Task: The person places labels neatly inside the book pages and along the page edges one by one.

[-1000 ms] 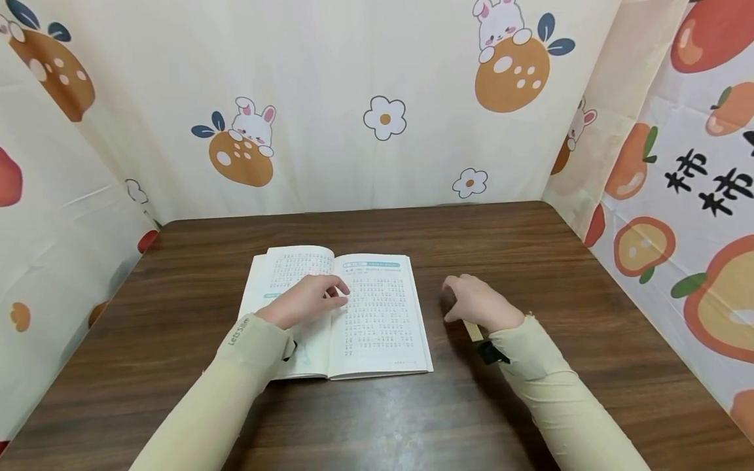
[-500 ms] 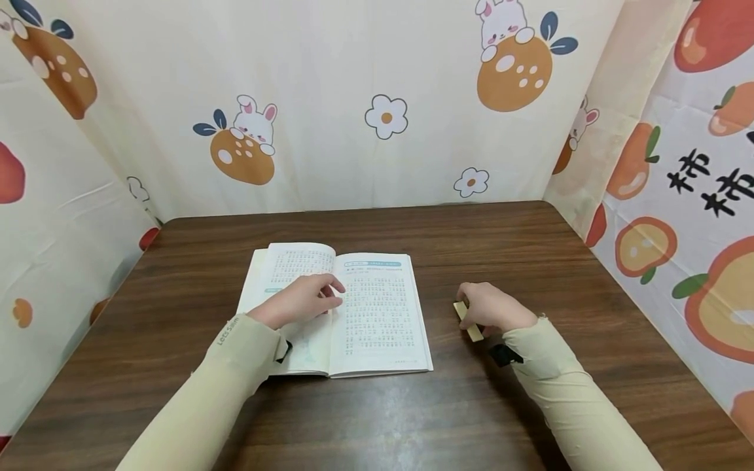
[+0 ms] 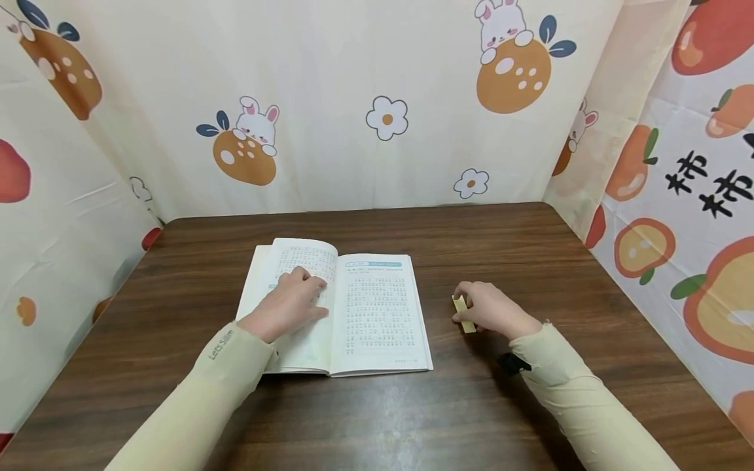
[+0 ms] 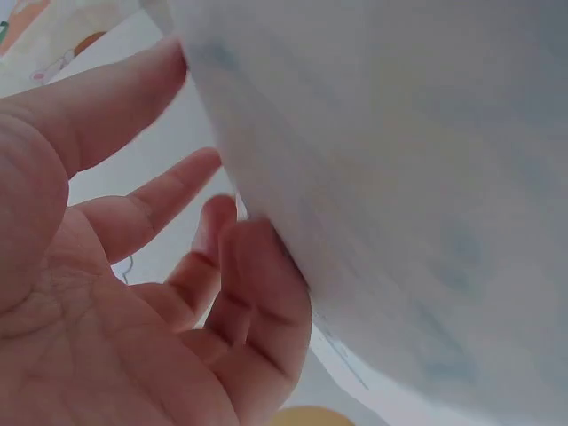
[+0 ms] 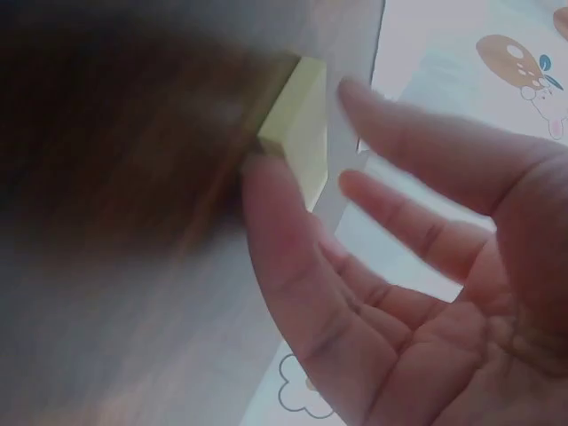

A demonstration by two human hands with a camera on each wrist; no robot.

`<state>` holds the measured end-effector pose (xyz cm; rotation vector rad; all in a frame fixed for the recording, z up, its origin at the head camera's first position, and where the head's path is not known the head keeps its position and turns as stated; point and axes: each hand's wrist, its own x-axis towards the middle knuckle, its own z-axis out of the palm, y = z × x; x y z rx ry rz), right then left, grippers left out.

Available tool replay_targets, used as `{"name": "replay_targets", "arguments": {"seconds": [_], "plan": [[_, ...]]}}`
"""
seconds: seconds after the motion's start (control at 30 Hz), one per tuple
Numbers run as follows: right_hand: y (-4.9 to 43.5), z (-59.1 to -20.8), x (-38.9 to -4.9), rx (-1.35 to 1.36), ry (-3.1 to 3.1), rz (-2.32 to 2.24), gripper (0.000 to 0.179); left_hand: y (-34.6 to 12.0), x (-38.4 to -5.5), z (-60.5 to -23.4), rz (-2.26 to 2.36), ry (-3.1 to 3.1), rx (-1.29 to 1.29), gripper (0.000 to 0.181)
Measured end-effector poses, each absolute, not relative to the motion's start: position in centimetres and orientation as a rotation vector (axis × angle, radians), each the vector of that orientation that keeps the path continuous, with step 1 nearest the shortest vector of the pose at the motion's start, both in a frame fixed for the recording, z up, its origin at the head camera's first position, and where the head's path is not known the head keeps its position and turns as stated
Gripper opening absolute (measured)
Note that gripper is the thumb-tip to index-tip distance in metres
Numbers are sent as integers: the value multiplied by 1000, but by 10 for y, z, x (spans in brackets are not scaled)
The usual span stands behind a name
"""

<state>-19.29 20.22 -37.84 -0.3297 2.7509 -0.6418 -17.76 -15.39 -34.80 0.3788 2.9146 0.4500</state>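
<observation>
In the head view an open book lies on the table, its printed pages facing up. My left hand rests over its left page, and that page bows upward near the spine. In the left wrist view the fingertips touch the edge of a white page, with the fingers loosely bent. Right of the book, my right hand holds a small pale-yellow rectangular block close over the table. In the right wrist view one fingertip sits against the corner of the block; other fingers curve beside it.
The brown wood-grain table reaches back to a cream curtain printed with rabbits and flowers. A fruit-patterned sheet hangs at the right, and another pale sheet at the left.
My left hand has moved left, off the spine onto the left page, which bulges more. My right hand has drawn back to the block, which has shifted slightly away and left.
</observation>
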Motion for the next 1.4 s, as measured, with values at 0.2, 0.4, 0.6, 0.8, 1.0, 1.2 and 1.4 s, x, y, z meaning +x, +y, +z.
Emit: {"name": "replay_targets", "arguments": {"seconds": [0.2, 0.4, 0.6, 0.8, 1.0, 1.2, 1.4], "plan": [[213, -378, -185, -593, 2823, -571, 48, -169, -171, -348, 330, 2930, 376, 54], [221, -380, -182, -803, 2805, -452, 40, -178, -165, -354, 326, 2841, 416, 56], [228, -384, -183, -837, 2830, -435, 33, -174, -161, -359, 251, 2869, 449, 52], [231, -385, -183, -859, 2829, -470, 26, -160, -158, -359, 183, 2874, 440, 68], [231, -382, -183, -883, 2818, -454, 28, -149, -158, -364, 131, 2856, 365, 86], [232, -381, -185, -915, 2793, -447, 27, -145, -157, -369, 118, 2843, 320, 98], [232, -381, -186, -953, 2800, -457, 28, -139, -157, -369, 69, 2850, 315, 100]]}}
